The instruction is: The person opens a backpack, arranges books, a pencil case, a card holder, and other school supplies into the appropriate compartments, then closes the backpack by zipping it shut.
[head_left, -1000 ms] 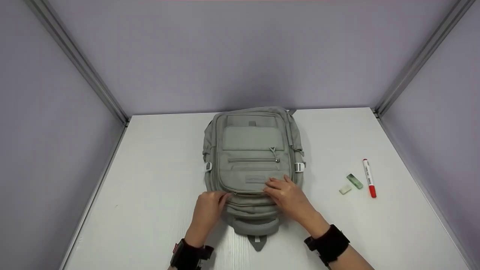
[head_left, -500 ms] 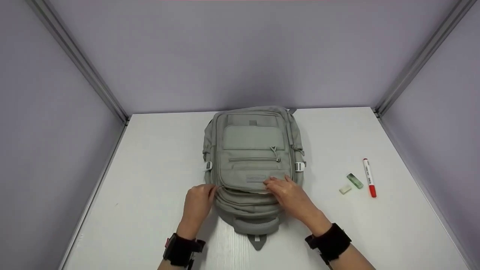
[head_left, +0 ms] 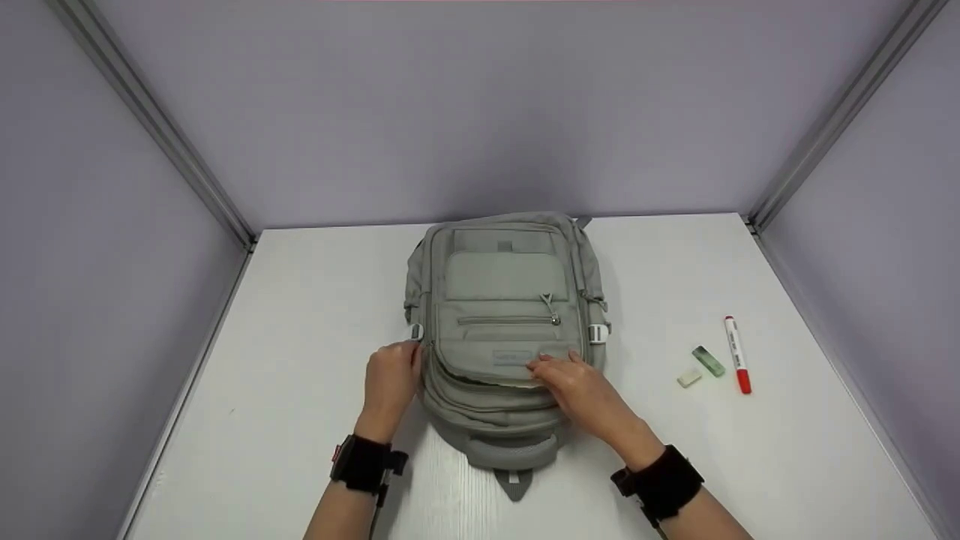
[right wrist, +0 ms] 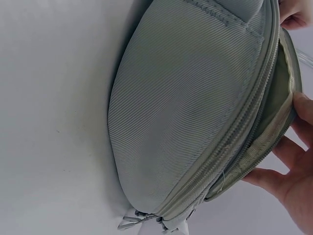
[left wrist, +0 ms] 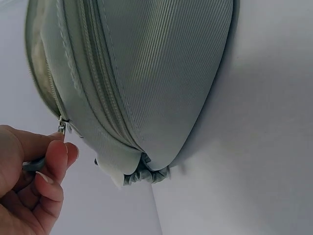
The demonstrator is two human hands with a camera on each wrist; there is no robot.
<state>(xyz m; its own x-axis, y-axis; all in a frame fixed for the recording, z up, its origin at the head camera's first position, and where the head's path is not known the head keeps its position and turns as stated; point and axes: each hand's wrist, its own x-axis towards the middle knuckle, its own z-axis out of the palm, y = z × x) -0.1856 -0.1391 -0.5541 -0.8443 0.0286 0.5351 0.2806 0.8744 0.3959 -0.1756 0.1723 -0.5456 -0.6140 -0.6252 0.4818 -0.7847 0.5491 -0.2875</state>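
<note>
A grey-green backpack (head_left: 504,300) lies flat on the white table (head_left: 300,315), its top handle toward me. My left hand (head_left: 391,379) pinches a zipper pull (left wrist: 62,126) at the bag's left side, by a white buckle (head_left: 416,331). The front compartment (right wrist: 274,117) gapes along its near edge. My right hand (head_left: 574,388) holds the front panel's near edge, thumb on the lip and fingers beneath, as the right wrist view shows. The backpack (left wrist: 142,68) fills the left wrist view.
A red marker (head_left: 737,354), a green eraser (head_left: 709,361) and a small white eraser (head_left: 689,378) lie on the table to the right of the bag. Purple walls with metal corner posts (head_left: 150,120) enclose the table on three sides.
My left hand has drawn the zipper pull leftward and up round the bag's near-left corner, and the front compartment has opened wider. The right hand has stayed on the front panel.
</note>
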